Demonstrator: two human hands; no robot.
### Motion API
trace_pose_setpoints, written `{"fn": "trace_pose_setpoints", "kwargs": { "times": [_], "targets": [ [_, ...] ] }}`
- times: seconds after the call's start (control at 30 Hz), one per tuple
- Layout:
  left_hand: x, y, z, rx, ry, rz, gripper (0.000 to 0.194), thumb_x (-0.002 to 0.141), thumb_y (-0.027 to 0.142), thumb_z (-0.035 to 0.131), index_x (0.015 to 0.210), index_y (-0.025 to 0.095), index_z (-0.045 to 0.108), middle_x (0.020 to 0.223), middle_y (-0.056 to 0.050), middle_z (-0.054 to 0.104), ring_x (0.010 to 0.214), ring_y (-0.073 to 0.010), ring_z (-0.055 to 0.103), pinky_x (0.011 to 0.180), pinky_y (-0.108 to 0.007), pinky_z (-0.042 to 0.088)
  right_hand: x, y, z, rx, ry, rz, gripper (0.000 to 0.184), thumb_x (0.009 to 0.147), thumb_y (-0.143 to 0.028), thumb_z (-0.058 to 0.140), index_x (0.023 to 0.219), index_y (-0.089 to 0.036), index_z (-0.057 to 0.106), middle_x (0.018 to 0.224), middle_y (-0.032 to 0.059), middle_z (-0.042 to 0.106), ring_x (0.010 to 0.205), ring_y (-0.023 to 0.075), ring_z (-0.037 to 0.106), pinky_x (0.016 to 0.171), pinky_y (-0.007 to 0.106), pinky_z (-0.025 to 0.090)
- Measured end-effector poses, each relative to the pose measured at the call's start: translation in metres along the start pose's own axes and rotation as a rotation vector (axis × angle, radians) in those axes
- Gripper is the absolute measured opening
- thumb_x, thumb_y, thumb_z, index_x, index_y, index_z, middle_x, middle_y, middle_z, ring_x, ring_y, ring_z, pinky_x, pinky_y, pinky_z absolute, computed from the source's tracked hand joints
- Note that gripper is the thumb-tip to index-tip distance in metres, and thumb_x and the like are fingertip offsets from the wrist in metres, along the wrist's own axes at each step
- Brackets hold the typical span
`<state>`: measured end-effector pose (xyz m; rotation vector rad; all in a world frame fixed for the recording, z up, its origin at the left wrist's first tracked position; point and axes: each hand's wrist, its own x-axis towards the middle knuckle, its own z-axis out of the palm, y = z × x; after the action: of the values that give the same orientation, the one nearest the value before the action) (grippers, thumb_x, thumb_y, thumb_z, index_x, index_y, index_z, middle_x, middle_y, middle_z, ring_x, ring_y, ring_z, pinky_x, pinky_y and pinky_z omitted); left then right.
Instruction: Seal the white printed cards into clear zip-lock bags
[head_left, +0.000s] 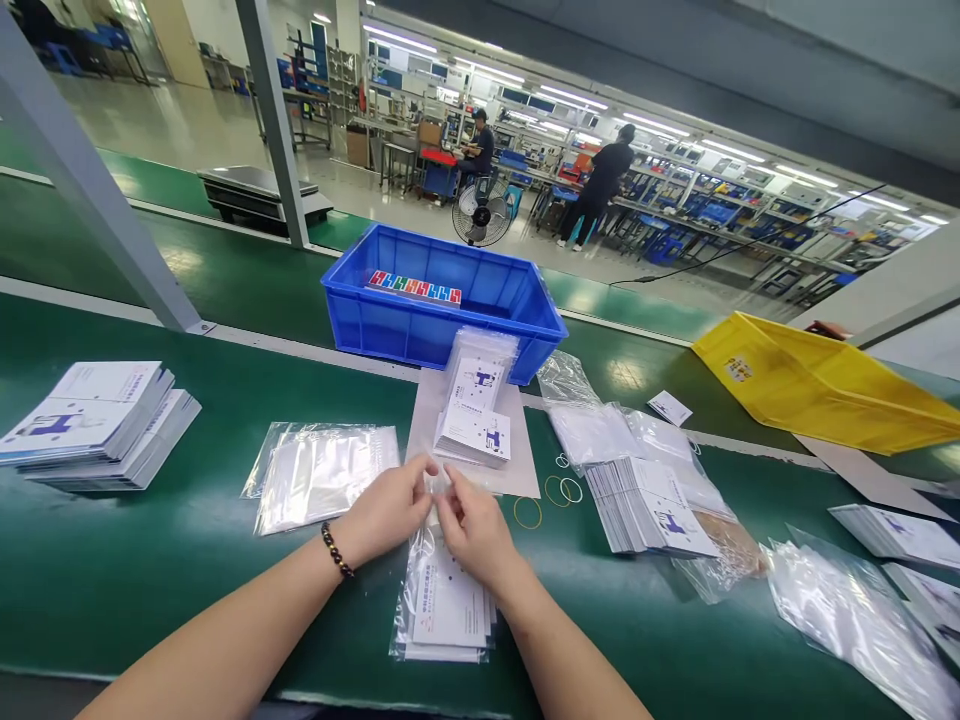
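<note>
My left hand (391,508), with a beaded bracelet on its wrist, pinches the top of a clear plastic bag (401,625). My right hand (478,522) is closed on the same end of the bag, its fingertips close to the left ones. Inside the bag lies a white printed booklet (450,605), partly under my right hand. Just beyond my fingers, a stack of booklets (474,432) rests on a grey sheet (523,450), with bagged booklets (480,365) leaning behind it. Left of my hands is a pile of clear plastic bags (326,475).
Behind stands a blue bin (442,330) with a colourful printed strip. Booklet stacks (112,420) lie at the left; a banded booklet bundle (649,505), rubber bands (527,513) and more plastic bags (855,610) at the right. A yellow bin (825,390) stands far right.
</note>
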<state>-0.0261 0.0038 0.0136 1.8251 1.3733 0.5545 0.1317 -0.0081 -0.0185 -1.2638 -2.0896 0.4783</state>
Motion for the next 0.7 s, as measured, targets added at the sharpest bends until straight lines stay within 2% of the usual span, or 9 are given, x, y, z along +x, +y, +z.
{"fn": "trace_pose_setpoints", "kwargs": {
  "times": [0.1,0.17,0.27,0.33,0.47,0.57,0.7],
  "targets": [
    [0.001,0.001,0.005,-0.117,0.032,0.022,0.015,0.079,0.027,0.041,0.082,0.019,0.053,0.058,0.003,0.052,0.057,-0.0139,0.051,0.056,-0.024,0.037,-0.002,0.001,0.004,-0.177,0.025,-0.110,0.039,0.084,-0.014,0.031,0.118,-0.012,0.049,0.079,0.0104,0.063,0.069,0.0193,0.059,0.060,0.030,0.049],
    [0.003,0.001,0.006,-0.255,0.041,-0.025,0.026,0.080,0.037,0.041,0.065,0.018,0.051,0.051,0.004,0.049,0.051,-0.0122,0.048,0.053,-0.024,0.037,-0.001,0.000,0.003,-0.225,0.027,-0.155,0.039,0.084,-0.013,0.029,0.116,-0.011,0.051,0.075,0.0104,0.061,0.065,0.0194,0.058,0.056,0.030,0.048],
    [0.007,-0.001,0.007,-0.482,0.053,-0.161,0.035,0.076,0.044,0.042,0.053,0.017,0.046,0.044,0.004,0.044,0.040,-0.0097,0.040,0.043,-0.022,0.032,0.001,-0.004,-0.001,-0.210,0.034,-0.176,0.039,0.084,-0.013,0.029,0.115,-0.010,0.052,0.072,0.0100,0.060,0.063,0.0186,0.056,0.054,0.029,0.046],
    [0.009,-0.001,0.010,-0.576,0.056,-0.181,0.033,0.074,0.042,0.044,0.053,0.017,0.046,0.045,0.004,0.044,0.041,-0.0093,0.039,0.041,-0.022,0.030,0.002,-0.009,-0.003,-0.128,0.041,-0.138,0.035,0.084,-0.016,0.034,0.113,-0.012,0.053,0.074,0.0087,0.060,0.064,0.0177,0.055,0.056,0.029,0.045],
    [0.007,-0.001,0.014,-0.483,0.081,-0.073,0.031,0.073,0.040,0.048,0.052,0.018,0.043,0.047,0.006,0.039,0.046,-0.0093,0.036,0.047,-0.022,0.029,0.004,-0.015,-0.007,0.083,0.030,0.003,0.015,0.081,-0.021,0.044,0.083,-0.018,0.059,0.067,0.0024,0.055,0.059,0.0137,0.051,0.055,0.026,0.042],
    [0.004,0.001,0.015,-0.358,0.075,-0.036,0.034,0.074,0.040,0.047,0.050,0.018,0.037,0.049,0.006,0.036,0.050,-0.0101,0.035,0.049,-0.023,0.028,0.005,-0.015,-0.008,0.130,0.024,0.081,0.022,0.081,-0.019,0.040,0.061,-0.019,0.050,0.057,-0.0012,0.047,0.053,0.0117,0.045,0.052,0.024,0.036],
    [0.002,0.004,0.016,-0.232,0.017,0.006,0.031,0.076,0.036,0.043,0.051,0.018,0.037,0.051,0.005,0.039,0.052,-0.0111,0.037,0.050,-0.024,0.028,0.006,-0.009,-0.006,0.045,0.042,0.121,0.027,0.080,-0.018,0.039,0.053,-0.020,0.039,0.053,-0.0027,0.041,0.051,0.0111,0.041,0.050,0.024,0.031]
  ]
}}
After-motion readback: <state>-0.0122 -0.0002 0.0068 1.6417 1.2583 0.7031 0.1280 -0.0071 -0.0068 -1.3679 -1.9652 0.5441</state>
